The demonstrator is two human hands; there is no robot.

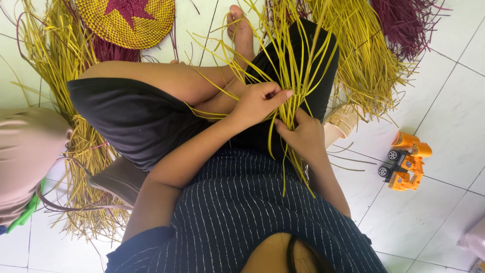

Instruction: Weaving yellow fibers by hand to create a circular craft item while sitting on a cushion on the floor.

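I sit cross-legged on a white tiled floor with a bunch of long yellow-green straw strips [290, 60] over my lap. My left hand [257, 103] pinches several of the strips between thumb and fingers. Just below it my right hand [300, 136] grips the same bunch where the strips cross. The loose ends fan upward past my bare foot [241, 30] and hang down toward my dark striped shirt. How the strips are interlaced under my fingers is hidden.
A round woven mat [129, 20], yellow with a red star, lies at the top left. Piles of yellow straw [83, 151] and purple straw [404, 23] flank me. An orange toy truck [404, 162] stands on the tiles at right. Beige cloth [28, 151] fills the left edge.
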